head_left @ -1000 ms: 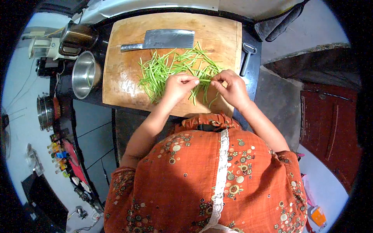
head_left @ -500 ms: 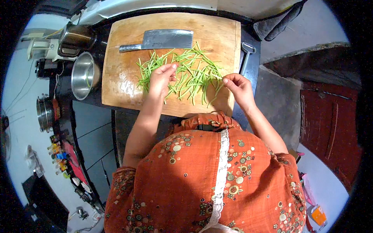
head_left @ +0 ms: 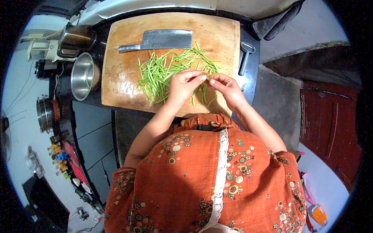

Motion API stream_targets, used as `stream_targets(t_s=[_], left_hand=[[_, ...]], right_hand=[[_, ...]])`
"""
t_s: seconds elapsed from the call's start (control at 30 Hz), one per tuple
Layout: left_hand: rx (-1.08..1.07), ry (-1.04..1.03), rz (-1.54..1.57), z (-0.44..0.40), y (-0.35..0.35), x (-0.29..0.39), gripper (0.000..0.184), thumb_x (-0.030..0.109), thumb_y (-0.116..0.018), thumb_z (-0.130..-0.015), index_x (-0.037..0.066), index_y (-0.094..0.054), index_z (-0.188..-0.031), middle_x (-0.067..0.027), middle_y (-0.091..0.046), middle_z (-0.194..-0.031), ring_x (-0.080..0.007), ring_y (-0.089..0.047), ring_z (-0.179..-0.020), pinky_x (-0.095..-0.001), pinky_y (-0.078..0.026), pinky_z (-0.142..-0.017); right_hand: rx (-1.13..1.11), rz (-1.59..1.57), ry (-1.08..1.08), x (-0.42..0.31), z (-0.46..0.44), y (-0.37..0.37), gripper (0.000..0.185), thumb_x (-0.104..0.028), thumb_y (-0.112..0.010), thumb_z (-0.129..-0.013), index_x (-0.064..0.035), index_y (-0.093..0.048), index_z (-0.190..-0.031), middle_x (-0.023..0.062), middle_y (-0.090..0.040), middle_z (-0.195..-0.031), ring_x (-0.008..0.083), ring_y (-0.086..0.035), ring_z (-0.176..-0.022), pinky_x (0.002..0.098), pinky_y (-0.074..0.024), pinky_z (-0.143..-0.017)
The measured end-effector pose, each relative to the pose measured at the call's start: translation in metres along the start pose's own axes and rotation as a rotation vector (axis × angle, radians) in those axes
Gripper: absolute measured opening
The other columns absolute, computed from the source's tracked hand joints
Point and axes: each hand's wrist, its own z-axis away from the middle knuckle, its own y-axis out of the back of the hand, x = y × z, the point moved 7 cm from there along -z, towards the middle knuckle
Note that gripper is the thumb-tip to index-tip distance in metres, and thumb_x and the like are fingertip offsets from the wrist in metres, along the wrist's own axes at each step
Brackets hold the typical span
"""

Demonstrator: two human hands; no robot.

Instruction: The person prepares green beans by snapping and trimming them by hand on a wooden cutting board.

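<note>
Many thin green stems (head_left: 155, 75) lie in a loose pile on the wooden cutting board (head_left: 122, 85). Over the right part of the pile, my left hand (head_left: 184, 86) and my right hand (head_left: 227, 88) meet fingertip to fingertip. Both are closed in a pinch on a small piece of green stem (head_left: 207, 76) between them, mostly covered by the fingers. Beyond the pile, a cleaver (head_left: 167, 39) lies flat with its handle to the left.
A steel bowl (head_left: 82, 76) with a green strand inside stands left of the board. Behind it are a brown pot (head_left: 77, 39) and a white appliance (head_left: 38, 50). A peeler (head_left: 246, 58) lies on the dark counter right of the board.
My left hand has moved right from over the left part of the pile. My right hand has come left, and their fingertips now meet.
</note>
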Motion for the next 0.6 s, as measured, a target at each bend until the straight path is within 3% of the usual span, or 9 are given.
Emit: stream_targets(t_s=[0.1, 0.23, 0.43, 0.57, 0.6], left_hand=[[-0.005, -0.137, -0.279, 0.003, 0.0, 0.018, 0.013, 0.007, -0.067, -0.075, 0.002, -0.067, -0.087, -0.0074, -0.065, -0.078, -0.0126, -0.06, -0.068, -0.0225, -0.047, -0.061], [-0.018, -0.29, -0.514, 0.006, -0.005, 0.031, 0.012, 0.007, -0.067, -0.074, 0.003, -0.068, -0.085, -0.0097, -0.065, -0.075, -0.0151, -0.062, -0.069, -0.0242, -0.048, -0.061], [-0.031, -0.153, -0.345, 0.005, -0.007, 0.019, 0.012, 0.007, -0.066, -0.076, 0.001, -0.068, -0.086, -0.0083, -0.065, -0.075, -0.0128, -0.06, -0.068, -0.0226, -0.047, -0.061], [0.004, 0.02, -0.122, 0.002, 0.005, 0.0, 0.013, 0.009, -0.066, -0.077, 0.0, -0.067, -0.087, -0.0047, -0.065, -0.075, -0.0088, -0.058, -0.067, -0.021, -0.046, -0.06], [0.023, 0.065, -0.076, 0.002, 0.011, -0.005, 0.013, 0.01, -0.067, -0.077, 0.0, -0.067, -0.086, -0.004, -0.065, -0.074, -0.0074, -0.057, -0.066, -0.0204, -0.045, -0.058]], right_hand=[[0.116, 0.159, 0.197, -0.023, 0.001, 0.004, 0.021, -0.016, -0.062, -0.082, -0.0019, -0.061, -0.097, 0.0024, -0.062, -0.088, 0.0093, -0.055, -0.082, 0.0226, -0.0438, -0.075], [0.062, 0.335, 0.296, -0.035, 0.001, -0.001, 0.019, -0.016, -0.064, -0.081, -0.0015, -0.061, -0.092, 0.0013, -0.06, -0.081, 0.0086, -0.053, -0.077, 0.0234, -0.0433, -0.071], [0.076, 0.443, 0.282, -0.032, 0.004, 0.0, 0.013, -0.013, -0.061, -0.081, -0.0014, -0.057, -0.082, 0.001, -0.057, -0.074, 0.0082, -0.051, -0.071, 0.023, -0.0421, -0.067], [0.167, 0.444, 0.125, -0.017, 0.005, 0.026, 0.012, -0.013, -0.057, -0.083, -0.001, -0.057, -0.082, 0.0015, -0.056, -0.073, 0.0085, -0.05, -0.07, 0.0229, -0.0418, -0.066], [0.188, 0.457, 0.181, -0.019, 0.006, 0.036, 0.012, -0.013, -0.057, -0.083, -0.0009, -0.057, -0.082, 0.0013, -0.056, -0.073, 0.0089, -0.05, -0.07, 0.0235, -0.0422, -0.066]])
